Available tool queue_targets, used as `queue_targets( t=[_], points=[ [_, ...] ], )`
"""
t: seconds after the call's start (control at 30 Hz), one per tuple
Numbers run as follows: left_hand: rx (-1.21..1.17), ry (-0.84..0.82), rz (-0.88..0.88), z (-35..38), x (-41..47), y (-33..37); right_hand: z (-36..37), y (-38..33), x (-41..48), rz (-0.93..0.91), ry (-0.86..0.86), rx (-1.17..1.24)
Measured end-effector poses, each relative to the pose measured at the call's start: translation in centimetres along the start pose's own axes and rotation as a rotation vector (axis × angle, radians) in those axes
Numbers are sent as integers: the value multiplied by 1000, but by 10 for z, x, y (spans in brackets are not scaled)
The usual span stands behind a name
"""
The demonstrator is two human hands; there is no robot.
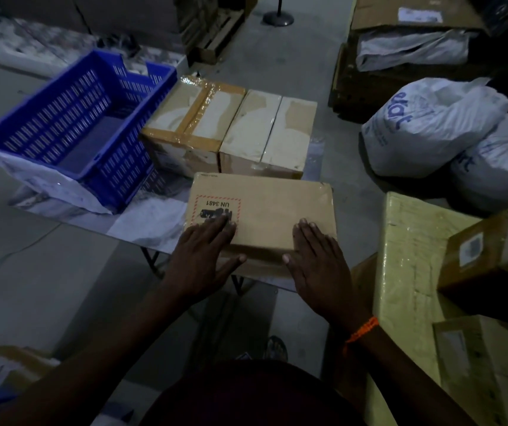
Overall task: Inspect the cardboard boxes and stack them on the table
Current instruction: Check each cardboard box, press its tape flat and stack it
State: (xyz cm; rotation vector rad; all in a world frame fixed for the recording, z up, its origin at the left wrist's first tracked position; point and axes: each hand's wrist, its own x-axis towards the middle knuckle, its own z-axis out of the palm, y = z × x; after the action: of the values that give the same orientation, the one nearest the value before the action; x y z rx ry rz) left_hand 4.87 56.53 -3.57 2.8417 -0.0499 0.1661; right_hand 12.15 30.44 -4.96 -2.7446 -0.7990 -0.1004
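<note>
Both palms lie flat, fingers straight: left hand point(206, 256) and right hand point(317, 265) rest on the cardboard box point(265, 207) at frame centre, on the desk point(148, 224), just below two taped boxes point(265, 127).

Dim, bluish light is washing the whole scene, and the lower corners are sinking into near-black. Glare is bouncing off the taped box tops point(231, 124) (the brightest patches here). Wide-angle distortion is bending the edges, and the blue crate point(62, 112) is blurring slightly.
</note>
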Motion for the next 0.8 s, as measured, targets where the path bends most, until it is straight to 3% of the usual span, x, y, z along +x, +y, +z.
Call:
queue_targets(
  t=[0.07,0.17,0.3,0.47,0.7,0.8],
  points=[
    [-34,77,-20,-12,13,1,-6,5,9,17,86,59],
    [-126,157,-168,-20,37,-12,-24,8,30,342,160,227],
    [-645,47,-477,-24,59,-39,-38,29,67,745,-50,727],
    [-890,7,-533,-24,52,-43,-17,35,65,673,-67,953],
    [-1155,242,-733,-23,-10,-57,-25,-12,7,795,116,1251],
    [-1224,270,-846,-8,-33,-55,-11,-20,-4,854,106,1248]
  ],
)
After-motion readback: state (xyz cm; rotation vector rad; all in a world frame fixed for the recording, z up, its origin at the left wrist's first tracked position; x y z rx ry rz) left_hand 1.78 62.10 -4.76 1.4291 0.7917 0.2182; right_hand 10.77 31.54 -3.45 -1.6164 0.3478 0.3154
